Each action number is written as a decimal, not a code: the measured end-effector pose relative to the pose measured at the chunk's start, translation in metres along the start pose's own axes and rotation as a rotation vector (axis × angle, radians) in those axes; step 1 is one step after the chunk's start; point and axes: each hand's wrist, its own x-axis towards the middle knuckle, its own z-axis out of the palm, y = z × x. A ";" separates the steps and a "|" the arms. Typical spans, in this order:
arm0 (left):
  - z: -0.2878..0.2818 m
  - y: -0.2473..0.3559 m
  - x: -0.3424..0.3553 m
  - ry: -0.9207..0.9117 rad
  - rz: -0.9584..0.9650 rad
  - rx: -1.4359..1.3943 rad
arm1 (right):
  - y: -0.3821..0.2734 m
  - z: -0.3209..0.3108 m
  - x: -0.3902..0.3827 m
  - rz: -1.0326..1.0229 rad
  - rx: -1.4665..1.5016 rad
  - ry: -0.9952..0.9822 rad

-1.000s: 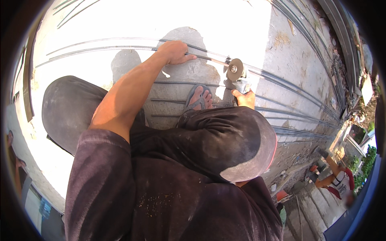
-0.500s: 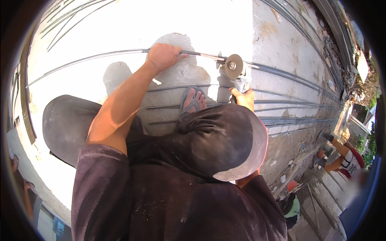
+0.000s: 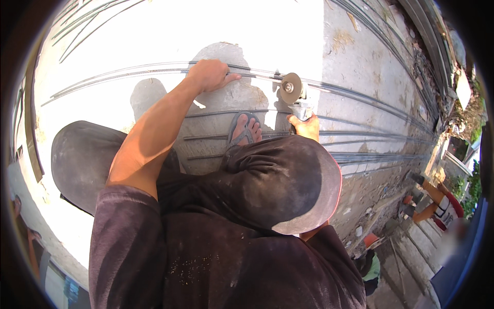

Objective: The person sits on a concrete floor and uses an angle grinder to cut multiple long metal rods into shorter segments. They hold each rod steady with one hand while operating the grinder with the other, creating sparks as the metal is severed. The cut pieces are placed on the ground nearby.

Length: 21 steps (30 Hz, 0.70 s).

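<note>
My left hand (image 3: 208,75) is closed around a thin steel rebar (image 3: 136,73) that runs left to right across the concrete. More bars lie close alongside it, just beyond the hand. My right hand (image 3: 306,127) grips an angle grinder (image 3: 301,109) by its body, with its round cutting disc (image 3: 291,88) on the far side. The disc stands close to the held rebar, to the right of my left hand. Whether it touches the bar, or is spinning, I cannot tell. My raised knee and a cap brim hide my right forearm.
Several more bars (image 3: 370,136) lie in rows to the right, and others at the far left. My sandalled foot (image 3: 245,129) rests between bars. Two people are in view, one at the right (image 3: 442,203) and one at the lower left edge. Rubble borders the slab at right.
My left hand has come slightly nearer, and the held rebar now lies apart from a neighbouring bar at left. The grinder has shifted a little left and nearer.
</note>
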 end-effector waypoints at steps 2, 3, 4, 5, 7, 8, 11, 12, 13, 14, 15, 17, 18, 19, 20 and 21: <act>-0.004 0.002 0.002 -0.010 0.002 -0.002 | 0.014 -0.004 0.007 0.025 -0.025 -0.018; -0.005 0.003 0.003 -0.015 0.004 -0.004 | 0.020 -0.006 0.010 0.037 -0.038 -0.027; -0.005 0.003 0.002 -0.015 0.005 -0.015 | 0.018 -0.004 0.010 0.027 -0.034 -0.026; -0.006 0.002 0.002 -0.016 0.006 -0.025 | 0.014 -0.003 0.008 0.017 -0.030 -0.024; -0.007 0.003 0.002 -0.026 0.002 -0.038 | 0.013 -0.002 0.007 0.033 -0.024 -0.033; -0.008 0.004 0.002 -0.036 -0.005 -0.040 | 0.014 -0.002 0.009 0.059 -0.023 -0.044; -0.005 0.002 0.003 -0.043 -0.012 -0.041 | 0.001 -0.003 0.006 0.087 -0.053 -0.051; -0.004 0.001 0.002 -0.042 -0.013 -0.041 | -0.004 -0.002 0.004 0.088 -0.068 -0.050; -0.005 0.002 0.003 -0.047 -0.013 -0.038 | -0.006 -0.002 0.004 0.086 -0.072 -0.040; -0.007 0.002 0.003 -0.051 -0.013 -0.035 | -0.007 -0.001 0.004 0.084 -0.076 -0.030; -0.009 0.002 0.004 -0.056 -0.013 -0.033 | -0.009 -0.001 0.004 0.082 -0.080 -0.020; -0.006 0.001 0.006 -0.044 0.011 -0.035 | 0.001 0.000 0.009 0.039 -0.006 -0.013; -0.005 0.000 0.008 -0.039 0.023 -0.036 | 0.004 -0.001 0.010 0.018 0.032 -0.009; -0.004 0.000 0.006 -0.061 0.012 -0.052 | -0.001 0.001 0.009 0.000 0.024 -0.009; -0.003 0.000 0.005 -0.084 0.002 -0.068 | -0.009 0.002 0.008 -0.019 0.016 -0.008; -0.002 0.000 0.005 -0.107 -0.007 -0.085 | -0.014 0.003 0.007 -0.037 0.008 -0.007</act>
